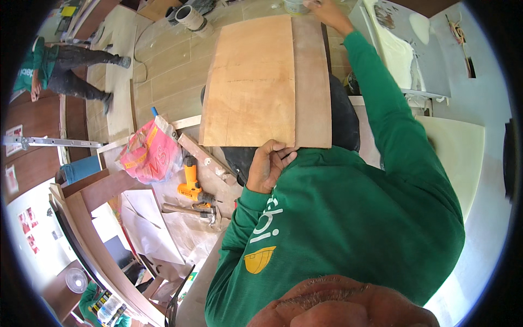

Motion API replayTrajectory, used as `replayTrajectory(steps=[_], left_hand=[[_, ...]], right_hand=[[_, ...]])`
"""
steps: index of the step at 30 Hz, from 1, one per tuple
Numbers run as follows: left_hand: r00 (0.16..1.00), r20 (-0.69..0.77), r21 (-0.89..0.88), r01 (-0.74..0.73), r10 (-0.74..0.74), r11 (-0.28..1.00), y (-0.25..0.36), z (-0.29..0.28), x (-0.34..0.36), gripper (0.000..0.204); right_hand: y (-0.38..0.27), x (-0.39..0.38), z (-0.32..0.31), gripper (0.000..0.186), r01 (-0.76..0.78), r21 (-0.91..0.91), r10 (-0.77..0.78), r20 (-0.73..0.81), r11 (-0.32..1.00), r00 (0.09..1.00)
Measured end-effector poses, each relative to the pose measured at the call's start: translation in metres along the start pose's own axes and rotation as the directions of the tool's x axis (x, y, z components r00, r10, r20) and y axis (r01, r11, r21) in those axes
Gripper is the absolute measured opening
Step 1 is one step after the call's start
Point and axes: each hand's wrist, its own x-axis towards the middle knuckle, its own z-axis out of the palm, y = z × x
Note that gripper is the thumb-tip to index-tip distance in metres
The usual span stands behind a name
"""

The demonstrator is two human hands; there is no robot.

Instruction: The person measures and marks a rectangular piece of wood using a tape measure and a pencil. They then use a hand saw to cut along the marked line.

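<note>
Left grip (267,168) is clamping the plywood (251,82) at six o'clock; we're best steadying it flat. Right grip (325,14), closure unclear, is sitting beside the tub (295,6) at one o'clock.

We see 2 boards (250,98) across the lap (346,122). On the dusty surface (180,240) at the left we see 1 bag (152,155), 1 drill (190,182) and 1 hammer (185,210); the floor (163,68) bears 1 grey cylinder (190,18).

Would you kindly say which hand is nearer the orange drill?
The left hand, just right of the orange drill, at the near edge of the wooden panels. The right hand is farther, near their far end.
</note>
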Motion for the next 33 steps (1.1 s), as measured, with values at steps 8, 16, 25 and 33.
replayTrajectory(steps=[8, 16, 25, 33], left_hand=[[0.992, 0.052, 0.073, 0.112, -0.116, 0.991, -0.007, 0.022, 0.023, 0.019], [0.989, 0.135, 0.896, -0.093, -0.067, 0.434, 0.099, 0.002, -0.033, 0.041], [0.674, 0.244, 0.969, -0.184, 0.697, -0.162, 0.151, -0.080, 0.037, 0.098], [0.814, -0.032, 0.946, -0.162, 0.579, 0.279, 0.140, -0.089, 0.004, 0.068]], right_hand=[[-0.095, -0.154, -0.012, 0.064, -0.581, -0.015, 0.573, 0.188, 0.814, 0.798], [-0.074, -0.169, 0.003, 0.053, -0.513, 0.259, 0.478, 0.191, 0.818, 0.857], [-0.069, -0.126, 0.018, 0.049, -0.498, 0.188, 0.440, 0.279, 0.846, 0.853], [-0.041, -0.116, 0.030, 0.055, -0.445, 0.236, 0.348, 0.358, 0.864, 0.866]])
